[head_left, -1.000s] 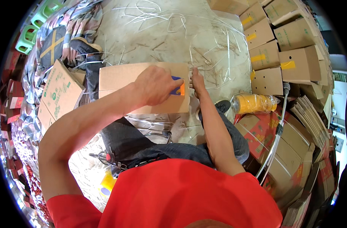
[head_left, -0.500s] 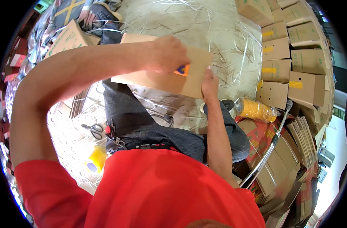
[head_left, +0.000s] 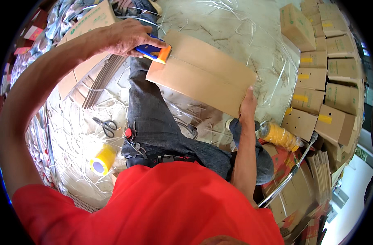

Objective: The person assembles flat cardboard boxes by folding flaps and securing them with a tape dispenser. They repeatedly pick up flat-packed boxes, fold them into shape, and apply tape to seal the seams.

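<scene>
A brown cardboard box (head_left: 204, 73) is held over my legs, tilted, a seam running lengthwise across its upper face. My left hand (head_left: 128, 37) is closed around a blue and orange tape dispenser (head_left: 157, 53). The orange end of the dispenser lies at the box's left edge, by the seam. At the opposite end, my right hand (head_left: 247, 105) grips the near right corner, thumb on the upper face and the other fingers hidden beneath it.
Black scissors (head_left: 108, 127) and a yellow tape roll (head_left: 103, 160) lie left on the strap-littered floor. Flattened cartons (head_left: 99, 81) lean beyond them. Stacked boxes (head_left: 307, 98) line the right, with wrapped yellow rolls (head_left: 279, 136) and a metal pole (head_left: 285, 179) nearer.
My left hand has moved left with the tape dispenser, from the middle of the box to its left edge. The box has turned, and its right end sits lower in the view.
</scene>
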`<move>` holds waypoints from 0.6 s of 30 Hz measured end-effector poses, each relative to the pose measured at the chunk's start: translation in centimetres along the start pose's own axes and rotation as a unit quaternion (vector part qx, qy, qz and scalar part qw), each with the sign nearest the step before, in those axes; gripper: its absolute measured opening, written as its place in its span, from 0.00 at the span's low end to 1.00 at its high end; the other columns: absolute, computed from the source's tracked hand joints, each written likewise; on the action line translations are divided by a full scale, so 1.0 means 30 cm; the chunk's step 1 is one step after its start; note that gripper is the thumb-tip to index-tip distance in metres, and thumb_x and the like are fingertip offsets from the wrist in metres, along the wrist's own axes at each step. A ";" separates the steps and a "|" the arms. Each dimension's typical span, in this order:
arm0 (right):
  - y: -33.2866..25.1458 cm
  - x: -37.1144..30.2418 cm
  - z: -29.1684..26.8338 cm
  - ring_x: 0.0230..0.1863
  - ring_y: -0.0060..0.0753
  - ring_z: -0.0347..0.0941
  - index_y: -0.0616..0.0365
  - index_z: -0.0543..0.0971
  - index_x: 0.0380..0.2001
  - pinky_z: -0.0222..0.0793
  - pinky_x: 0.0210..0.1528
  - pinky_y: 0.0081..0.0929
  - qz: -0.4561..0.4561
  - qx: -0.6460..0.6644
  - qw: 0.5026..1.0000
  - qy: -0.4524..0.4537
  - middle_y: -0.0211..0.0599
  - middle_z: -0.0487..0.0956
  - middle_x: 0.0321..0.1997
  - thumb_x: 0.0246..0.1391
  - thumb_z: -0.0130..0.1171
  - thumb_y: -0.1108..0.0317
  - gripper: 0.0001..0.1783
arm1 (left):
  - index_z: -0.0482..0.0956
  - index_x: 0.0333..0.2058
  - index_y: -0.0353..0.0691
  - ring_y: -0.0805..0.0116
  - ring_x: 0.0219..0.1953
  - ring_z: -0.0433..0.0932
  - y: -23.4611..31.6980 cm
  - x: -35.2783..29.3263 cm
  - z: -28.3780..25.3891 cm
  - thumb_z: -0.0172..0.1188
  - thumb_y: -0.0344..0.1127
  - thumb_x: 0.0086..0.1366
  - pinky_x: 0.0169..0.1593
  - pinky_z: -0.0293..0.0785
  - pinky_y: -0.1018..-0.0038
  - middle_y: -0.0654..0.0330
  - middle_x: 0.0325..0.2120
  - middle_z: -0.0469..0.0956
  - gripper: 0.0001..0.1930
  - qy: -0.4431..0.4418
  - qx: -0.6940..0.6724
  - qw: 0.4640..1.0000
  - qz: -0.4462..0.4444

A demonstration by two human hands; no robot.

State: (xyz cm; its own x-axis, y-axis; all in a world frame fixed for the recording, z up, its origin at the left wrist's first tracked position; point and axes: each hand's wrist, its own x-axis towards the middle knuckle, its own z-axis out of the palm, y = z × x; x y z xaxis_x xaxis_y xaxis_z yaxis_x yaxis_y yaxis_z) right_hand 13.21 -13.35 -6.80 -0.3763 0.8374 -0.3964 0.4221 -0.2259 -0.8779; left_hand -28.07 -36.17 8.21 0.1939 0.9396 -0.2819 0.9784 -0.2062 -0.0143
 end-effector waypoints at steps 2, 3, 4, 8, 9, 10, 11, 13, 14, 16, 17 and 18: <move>-0.007 0.006 0.012 0.43 0.31 0.79 0.68 0.80 0.53 0.74 0.47 0.31 -0.005 -0.008 1.000 -0.005 0.40 0.84 0.46 0.75 0.42 0.42 0.35 | 0.68 0.70 0.73 0.53 0.43 0.83 -0.033 -0.028 0.036 0.78 0.38 0.54 0.46 0.77 0.56 0.57 0.40 0.78 0.46 0.017 -0.051 0.999 0.006; -0.006 0.013 0.016 0.43 0.31 0.79 0.68 0.80 0.54 0.75 0.47 0.31 -0.002 -0.016 1.000 0.000 0.40 0.84 0.46 0.75 0.42 0.42 0.36 | 0.67 0.70 0.74 0.49 0.41 0.82 -0.066 -0.045 0.079 0.76 0.36 0.57 0.44 0.76 0.54 0.55 0.39 0.77 0.44 0.040 -0.109 0.993 0.019; -0.001 0.016 0.015 0.43 0.31 0.79 0.68 0.80 0.54 0.75 0.47 0.31 0.001 -0.023 1.000 0.004 0.40 0.84 0.46 0.75 0.42 0.42 0.36 | 0.66 0.70 0.74 0.48 0.40 0.82 -0.058 -0.072 0.109 0.76 0.36 0.58 0.43 0.75 0.53 0.54 0.38 0.76 0.44 0.054 -0.118 0.991 0.014; 0.011 0.012 -0.017 0.47 0.32 0.79 0.68 0.80 0.54 0.74 0.51 0.33 -0.044 -0.030 0.998 -0.035 0.40 0.84 0.47 0.77 0.40 0.44 0.34 | 0.63 0.72 0.74 0.45 0.36 0.80 -0.009 -0.137 0.136 0.74 0.39 0.61 0.40 0.74 0.52 0.53 0.36 0.74 0.43 0.094 -0.132 0.987 0.009; -0.004 -0.003 -0.016 0.48 0.32 0.78 0.68 0.79 0.55 0.73 0.52 0.34 -0.041 -0.040 0.998 -0.031 0.39 0.84 0.47 0.77 0.39 0.45 0.34 | 0.63 0.71 0.73 0.45 0.36 0.81 -0.004 -0.143 0.127 0.73 0.38 0.62 0.41 0.75 0.52 0.53 0.37 0.75 0.43 0.088 -0.139 0.986 0.011; -0.024 -0.007 -0.012 0.49 0.32 0.78 0.69 0.79 0.55 0.73 0.53 0.34 -0.037 -0.051 0.998 -0.026 0.39 0.83 0.47 0.77 0.39 0.45 0.34 | 0.63 0.71 0.73 0.45 0.37 0.81 0.000 -0.150 0.118 0.73 0.38 0.62 0.41 0.75 0.52 0.53 0.37 0.76 0.42 0.082 -0.146 0.986 0.013; -0.051 -0.001 -0.010 0.49 0.33 0.78 0.69 0.79 0.54 0.72 0.54 0.35 -0.035 -0.053 0.997 -0.031 0.40 0.83 0.48 0.77 0.39 0.47 0.33 | 0.66 0.70 0.72 0.46 0.37 0.79 0.005 -0.156 0.108 0.71 0.40 0.64 0.41 0.74 0.53 0.52 0.38 0.75 0.39 0.071 -0.156 0.985 -0.001; -0.061 -0.045 0.031 0.49 0.33 0.77 0.70 0.80 0.52 0.70 0.55 0.36 -0.010 -0.046 0.998 -0.037 0.42 0.83 0.48 0.78 0.38 0.50 0.31 | 0.70 0.69 0.70 0.47 0.36 0.77 0.014 -0.185 0.094 0.68 0.42 0.67 0.41 0.72 0.55 0.51 0.38 0.74 0.33 0.028 -0.177 0.984 -0.018; -0.058 -0.058 0.058 0.48 0.34 0.77 0.71 0.80 0.51 0.70 0.55 0.36 -0.026 -0.057 0.997 -0.039 0.42 0.83 0.48 0.78 0.38 0.50 0.31 | 0.70 0.69 0.70 0.47 0.37 0.77 0.005 -0.200 0.080 0.68 0.42 0.67 0.41 0.72 0.54 0.51 0.39 0.74 0.33 0.015 -0.167 0.986 -0.013; -0.043 -0.059 0.089 0.47 0.36 0.77 0.72 0.80 0.50 0.70 0.54 0.36 -0.058 -0.078 0.995 -0.038 0.43 0.83 0.47 0.78 0.38 0.50 0.32 | 0.70 0.69 0.70 0.47 0.38 0.78 -0.020 -0.203 0.030 0.69 0.41 0.66 0.41 0.72 0.54 0.51 0.40 0.75 0.34 -0.009 -0.146 0.989 0.001; -0.036 -0.056 0.084 0.46 0.36 0.76 0.72 0.79 0.49 0.69 0.54 0.36 -0.069 -0.078 0.994 -0.034 0.44 0.83 0.46 0.78 0.38 0.50 0.32 | 0.70 0.69 0.71 0.48 0.40 0.79 -0.009 -0.189 0.018 0.69 0.41 0.65 0.42 0.73 0.55 0.53 0.41 0.76 0.35 -0.022 -0.116 0.993 -0.019; -0.034 -0.045 0.074 0.45 0.36 0.75 0.72 0.79 0.48 0.69 0.53 0.36 -0.082 -0.076 0.993 -0.034 0.44 0.83 0.45 0.78 0.38 0.49 0.32 | 0.70 0.69 0.71 0.48 0.41 0.79 -0.013 -0.189 0.024 0.69 0.41 0.65 0.42 0.73 0.55 0.53 0.41 0.76 0.34 -0.013 -0.113 0.993 -0.013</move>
State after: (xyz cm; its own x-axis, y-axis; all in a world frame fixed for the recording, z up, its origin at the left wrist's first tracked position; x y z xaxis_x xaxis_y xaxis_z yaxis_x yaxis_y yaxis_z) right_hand 11.48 -15.36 -5.97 -0.5020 0.8204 -0.2736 0.4693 -0.0073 -0.8830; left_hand -29.60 -41.60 9.11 0.1691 0.9357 -0.3097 0.9749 -0.1127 0.1920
